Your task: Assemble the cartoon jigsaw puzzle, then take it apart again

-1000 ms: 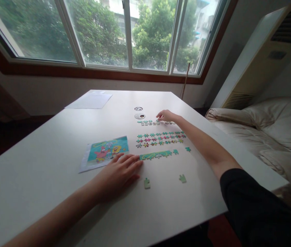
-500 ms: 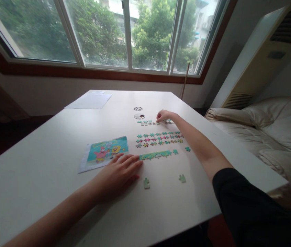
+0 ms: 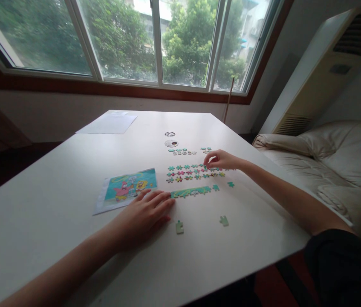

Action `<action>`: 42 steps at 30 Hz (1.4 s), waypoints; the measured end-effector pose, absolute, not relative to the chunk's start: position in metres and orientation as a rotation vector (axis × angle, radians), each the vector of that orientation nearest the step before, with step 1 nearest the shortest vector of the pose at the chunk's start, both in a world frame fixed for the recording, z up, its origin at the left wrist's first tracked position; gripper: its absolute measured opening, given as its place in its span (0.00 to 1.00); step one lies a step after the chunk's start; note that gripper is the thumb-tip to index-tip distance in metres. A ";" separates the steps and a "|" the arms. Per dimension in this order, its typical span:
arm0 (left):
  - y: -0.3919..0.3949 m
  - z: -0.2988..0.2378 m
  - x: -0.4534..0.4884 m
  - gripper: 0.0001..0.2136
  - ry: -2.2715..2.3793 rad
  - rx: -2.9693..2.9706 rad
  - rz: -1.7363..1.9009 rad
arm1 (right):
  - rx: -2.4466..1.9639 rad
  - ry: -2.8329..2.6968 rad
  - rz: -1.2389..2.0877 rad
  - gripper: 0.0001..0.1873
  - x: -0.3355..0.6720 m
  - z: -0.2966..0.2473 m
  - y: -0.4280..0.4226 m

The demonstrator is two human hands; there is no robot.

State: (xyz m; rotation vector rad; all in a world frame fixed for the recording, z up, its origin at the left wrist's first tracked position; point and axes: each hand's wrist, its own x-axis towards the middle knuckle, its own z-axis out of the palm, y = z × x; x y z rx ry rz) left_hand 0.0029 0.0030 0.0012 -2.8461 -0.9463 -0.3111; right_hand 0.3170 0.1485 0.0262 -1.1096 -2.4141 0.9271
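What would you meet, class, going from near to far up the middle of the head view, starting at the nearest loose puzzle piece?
Nearest loose puzzle piece, joined puzzle strip, three rows of pieces, nearer round disc, farther round disc, window.

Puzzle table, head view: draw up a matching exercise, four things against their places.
1. white paper
2. right hand
3. cream sofa
4. left hand

A. over the rows of loose pieces
B. at the left end of the joined strip
C. on the far left corner of the table
D. right of the table

Pairs: 1-C; 2-A; 3-D; 4-B
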 end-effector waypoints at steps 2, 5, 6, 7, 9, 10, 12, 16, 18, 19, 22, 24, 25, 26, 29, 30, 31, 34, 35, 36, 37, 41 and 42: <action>0.003 0.001 0.003 0.15 -0.950 -2.836 -0.295 | -1.123 -2.405 0.976 0.11 0.328 0.025 0.124; 0.003 0.001 0.003 0.15 -0.953 -2.841 -0.295 | -1.200 -2.414 0.966 0.10 0.339 0.028 0.095; 0.003 0.000 0.003 0.15 -0.953 -2.847 -0.304 | -1.227 -2.428 0.940 0.10 0.341 0.029 0.088; 0.003 0.000 0.003 0.15 -0.953 -2.850 -0.315 | -1.253 -2.444 0.912 0.10 0.343 0.031 0.083; 0.003 -0.001 0.003 0.15 -0.953 -2.851 -0.327 | -1.317 -2.474 0.861 0.11 0.344 0.034 0.076; 0.003 -0.001 0.002 0.15 -0.954 -2.849 -0.326 | -1.356 -2.486 0.840 0.10 0.343 0.036 0.073; 0.004 -0.002 0.002 0.15 -0.952 -2.845 -0.321 | -1.436 -2.506 0.791 0.10 0.341 0.037 0.070; 0.005 -0.004 0.001 0.15 -0.947 -2.850 -0.324 | -1.520 -2.507 0.795 0.10 0.341 0.038 0.065; 0.005 -0.005 0.001 0.15 -0.946 -2.851 -0.312 | -1.524 -2.516 0.830 0.12 0.345 0.040 0.064; 0.006 -0.005 0.001 0.15 -0.945 -2.849 -0.303 | -1.515 -2.535 0.823 0.13 0.348 0.041 0.064; 0.006 -0.005 0.000 0.16 -0.945 -2.849 -0.278 | -1.423 -2.649 0.753 0.15 0.355 0.044 0.065; 0.006 -0.004 0.000 0.16 -0.939 -2.849 -0.280 | -1.336 -2.717 0.736 0.17 0.357 0.045 0.067; 0.005 -0.004 0.000 0.16 -0.937 -2.848 -0.283 | -1.307 -2.735 0.729 0.17 0.357 0.045 0.067; 0.005 -0.004 0.000 0.15 -0.937 -2.845 -0.286 | -1.290 -2.742 0.718 0.17 0.357 0.044 0.068; 0.005 -0.004 0.000 0.15 -0.940 -2.841 -0.284 | -1.276 -2.746 0.696 0.16 0.356 0.040 0.071; 0.005 -0.004 0.000 0.15 -0.944 -2.841 -0.281 | -1.271 -2.748 0.693 0.15 0.356 0.038 0.072; 0.006 -0.005 0.000 0.16 -0.947 -2.842 -0.280 | -1.266 -2.749 0.689 0.14 0.357 0.036 0.073; 0.007 -0.005 0.000 0.16 -0.945 -2.844 -0.288 | -1.257 -2.760 0.672 0.13 0.358 0.034 0.075; 0.007 -0.005 0.000 0.16 -0.941 -2.846 -0.294 | -1.257 -2.768 0.667 0.13 0.358 0.033 0.076; 0.007 -0.005 0.000 0.15 -0.937 -2.848 -0.300 | -1.253 -2.777 0.659 0.13 0.359 0.034 0.076; 0.007 -0.005 0.000 0.15 -0.935 -2.848 -0.308 | -1.243 -2.788 0.647 0.12 0.359 0.034 0.076; 0.006 -0.006 0.000 0.15 -0.940 -2.849 -0.312 | -1.165 -2.826 0.559 0.10 0.358 0.036 0.074; 0.006 -0.006 0.000 0.16 -0.944 -2.849 -0.305 | -1.140 -2.823 0.532 0.10 0.357 0.036 0.074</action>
